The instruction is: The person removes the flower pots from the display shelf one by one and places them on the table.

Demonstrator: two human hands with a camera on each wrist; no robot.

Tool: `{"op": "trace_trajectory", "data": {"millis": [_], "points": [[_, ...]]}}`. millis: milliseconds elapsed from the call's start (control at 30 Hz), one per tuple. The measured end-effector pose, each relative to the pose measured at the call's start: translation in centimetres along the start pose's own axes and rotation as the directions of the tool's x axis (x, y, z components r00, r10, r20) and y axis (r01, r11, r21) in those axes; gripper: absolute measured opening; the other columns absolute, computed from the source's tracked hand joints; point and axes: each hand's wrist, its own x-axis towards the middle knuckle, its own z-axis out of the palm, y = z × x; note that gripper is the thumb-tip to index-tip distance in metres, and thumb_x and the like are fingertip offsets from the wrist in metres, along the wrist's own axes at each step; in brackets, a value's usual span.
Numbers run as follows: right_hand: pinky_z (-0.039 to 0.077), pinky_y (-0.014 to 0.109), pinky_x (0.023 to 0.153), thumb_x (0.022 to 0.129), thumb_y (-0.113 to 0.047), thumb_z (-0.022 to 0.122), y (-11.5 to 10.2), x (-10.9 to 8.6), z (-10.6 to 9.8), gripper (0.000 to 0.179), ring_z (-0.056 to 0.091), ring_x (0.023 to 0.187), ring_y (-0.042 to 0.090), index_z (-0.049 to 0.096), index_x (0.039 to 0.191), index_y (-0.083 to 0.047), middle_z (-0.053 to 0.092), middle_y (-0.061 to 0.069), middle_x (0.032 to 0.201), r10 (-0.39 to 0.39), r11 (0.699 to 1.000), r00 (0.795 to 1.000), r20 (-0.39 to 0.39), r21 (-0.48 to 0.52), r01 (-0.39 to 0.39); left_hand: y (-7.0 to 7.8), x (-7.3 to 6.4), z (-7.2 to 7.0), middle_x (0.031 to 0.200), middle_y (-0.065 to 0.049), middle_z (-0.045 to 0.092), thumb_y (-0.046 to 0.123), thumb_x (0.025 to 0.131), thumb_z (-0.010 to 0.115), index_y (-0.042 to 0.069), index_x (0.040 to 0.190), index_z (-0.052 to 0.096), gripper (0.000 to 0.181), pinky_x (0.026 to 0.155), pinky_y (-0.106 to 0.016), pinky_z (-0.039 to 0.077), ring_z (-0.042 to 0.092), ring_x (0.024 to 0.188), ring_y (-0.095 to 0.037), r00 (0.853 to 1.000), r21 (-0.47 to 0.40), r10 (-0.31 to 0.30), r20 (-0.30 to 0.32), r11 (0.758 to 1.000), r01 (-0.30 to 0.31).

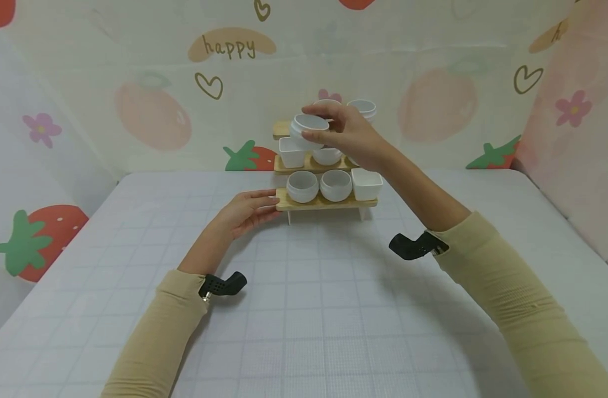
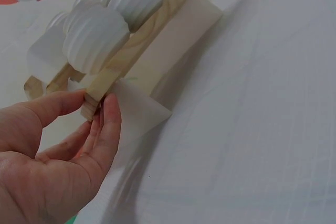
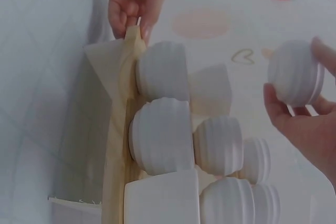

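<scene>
A three-tier wooden stand holds small white bowls. My right hand holds a round, ribbed white bowl, mouth up, above the stand's left side. In the right wrist view this bowl is gripped between thumb and fingers, apart from the others. My left hand pinches the left end of the lowest board between thumb and fingers. Two round bowls and a square bowl stand on that front board. Behind it, the middle tier carries another square bowl and round ones, partly covered by my right hand.
Round bowls stand on the top tier, whose bare left end shows. White supports carry the boards. The stand is near the back of a table with a checked white cloth, before a printed backdrop.
</scene>
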Motion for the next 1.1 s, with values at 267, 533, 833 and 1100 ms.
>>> {"op": "trace_trajectory", "data": {"millis": [267,533,833,1100], "points": [[0.053,0.020,0.088,0.098,-0.013,0.074,0.4,-0.7,0.0,0.058,0.057,0.118,0.023,0.054,0.152,-0.003,0.054,0.009,0.153,0.022,0.998,1.000,-0.013,0.055,-0.021,-0.1,0.1,-0.1,0.150,-0.023,0.045,-0.001,0.110,0.049,-0.009,0.161,0.032,0.054,0.088,-0.020,0.064,0.069,0.096,-0.011,1.000,-0.002,0.019,0.010,1.000,-0.019],[0.053,0.019,0.086,0.095,-0.010,0.075,0.6,-1.3,0.1,0.059,0.059,0.114,0.021,0.055,0.149,0.000,0.058,0.014,0.147,0.029,0.997,0.999,-0.025,0.066,-0.027,-0.1,0.0,0.0,0.157,-0.026,0.039,-0.001,0.110,0.048,-0.009,0.161,0.031,0.054,0.088,-0.020,0.064,0.069,0.096,-0.011,1.000,-0.003,0.016,0.009,1.000,-0.016],[0.053,0.023,0.094,0.093,-0.012,0.077,0.7,-2.0,0.3,0.060,0.056,0.124,0.023,0.056,0.149,-0.003,0.058,0.011,0.147,0.072,0.997,0.997,-0.033,0.042,-0.070,-0.1,0.1,-0.1,0.159,-0.026,0.038,0.000,0.111,0.048,-0.008,0.161,0.031,0.054,0.090,-0.021,0.063,0.068,0.098,-0.012,1.000,0.002,0.009,0.007,1.000,-0.009],[0.053,0.026,0.099,0.091,-0.009,0.078,1.1,-2.6,0.4,0.061,0.055,0.130,0.026,0.057,0.147,-0.001,0.057,0.011,0.150,0.052,0.996,0.998,-0.021,0.067,-0.050,-0.1,0.1,-0.1,0.162,-0.027,0.036,0.000,0.111,0.048,-0.008,0.161,0.030,0.054,0.095,-0.022,0.062,0.066,0.102,-0.012,1.000,0.010,0.010,0.011,1.000,-0.010]]}}
